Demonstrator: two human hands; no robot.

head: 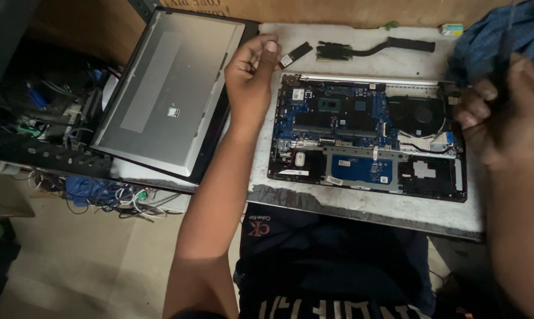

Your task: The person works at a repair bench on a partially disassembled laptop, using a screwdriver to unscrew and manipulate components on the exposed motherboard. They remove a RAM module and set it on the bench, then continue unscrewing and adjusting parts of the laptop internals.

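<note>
The left hand (pixel 252 71) hovers at the worktop's (pixel 361 204) far edge, fingers curled, apparently empty. A small dark card (pixel 296 54), white label at one end, lies just right of them, slanting away. The right hand (pixel 503 115) is blurred, clenched; whether it holds anything I cannot tell. The opened laptop (pixel 367 136) lies between.

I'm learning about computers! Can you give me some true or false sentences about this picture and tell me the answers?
1. The opened laptop shows a blue circuit board. True.
2. The left hand rests on the fan. False: it is raised between the grey cover panel and the laptop.
3. A black heat pipe lies on the table behind the laptop. True.
4. The right hand is flat and open. False: it is curled, blurred, holding something thin and dark.
5. The cover panel is red. False: grey.
</note>
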